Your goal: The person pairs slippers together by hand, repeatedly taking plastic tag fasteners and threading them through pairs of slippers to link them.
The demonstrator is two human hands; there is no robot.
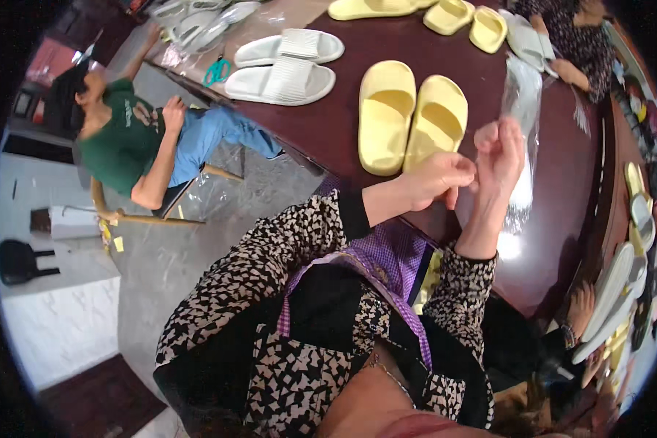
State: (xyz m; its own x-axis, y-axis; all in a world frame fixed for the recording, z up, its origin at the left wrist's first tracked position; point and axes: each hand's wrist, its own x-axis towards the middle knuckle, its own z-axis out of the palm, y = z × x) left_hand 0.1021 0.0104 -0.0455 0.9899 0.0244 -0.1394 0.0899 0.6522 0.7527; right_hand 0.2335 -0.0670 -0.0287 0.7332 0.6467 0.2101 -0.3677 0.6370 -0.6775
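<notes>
Close together near the table's edge, my two hands are raised with their fingers curled in. My left hand (441, 179) is pinched closed beside the heel of a yellow slide slipper (436, 120); its mate, another yellow slide slipper (386, 120), lies just left of it. Both have their open toes away from me. My right hand (499, 155) is also closed, fingers bent, in front of a clear plastic bag (524, 91) that lies lengthwise on the dark red table (562, 212). Whatever may be between the fingers of either hand is too small to make out.
White slide slippers (281, 82) lie at the left, near teal scissors (217, 71). More yellow slippers (447, 16) line the far side. A person in green (128, 135) sits at left; a co-worker's hand (569, 73) is at far right. Slippers (609, 292) stand along the right.
</notes>
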